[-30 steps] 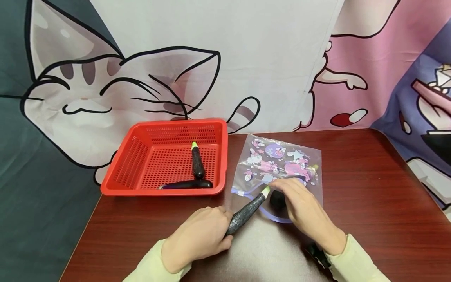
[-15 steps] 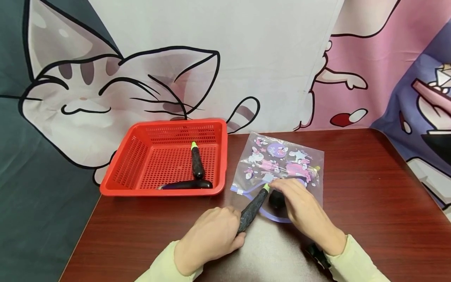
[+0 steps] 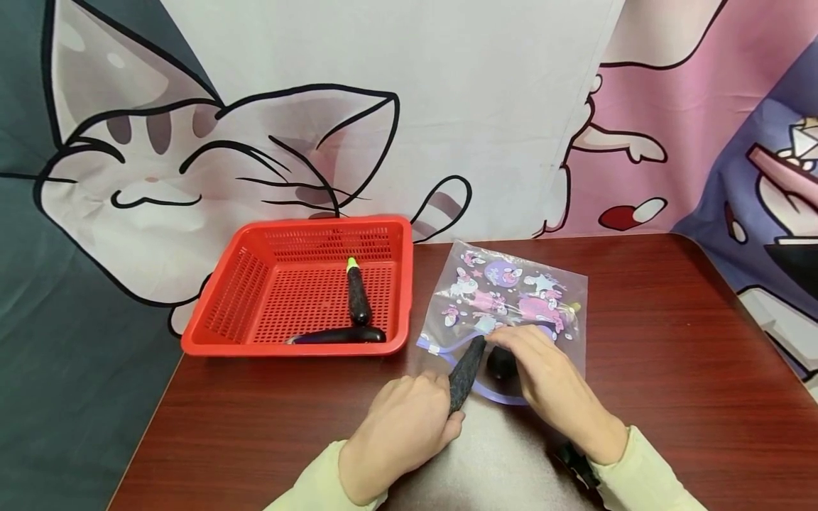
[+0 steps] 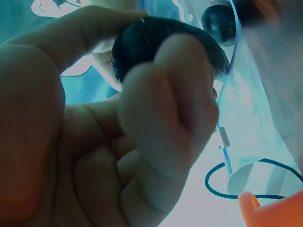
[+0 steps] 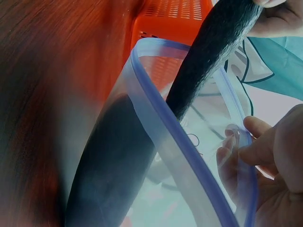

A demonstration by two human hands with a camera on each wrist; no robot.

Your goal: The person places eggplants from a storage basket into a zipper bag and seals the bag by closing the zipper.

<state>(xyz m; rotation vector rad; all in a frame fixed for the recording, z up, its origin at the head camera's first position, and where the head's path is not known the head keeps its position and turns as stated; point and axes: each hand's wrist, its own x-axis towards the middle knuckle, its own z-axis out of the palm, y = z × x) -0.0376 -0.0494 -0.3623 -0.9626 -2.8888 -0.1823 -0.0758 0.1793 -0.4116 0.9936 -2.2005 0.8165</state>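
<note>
Cartoon-printed cloth (image 3: pixel 498 128) is hanging behind the table (image 3: pixel 690 341). Since half a second ago, the left hand (image 3: pixel 402 433), gripping a dark eggplant (image 3: pixel 466 376), has been moving toward one o'clock; its green tip is no longer showing. The right hand (image 3: pixel 549 376) is pinching the zip bag (image 3: pixel 501 273)'s rim, so insertion seems to be progressing. Two eggplants (image 3: pixel 359 294) are lying in the basket (image 3: pixel 217 348) at eleven o'clock.

Bright head view, glare on table (image 3: pixel 476 465), dimmer wrist views, foreground blur
</note>
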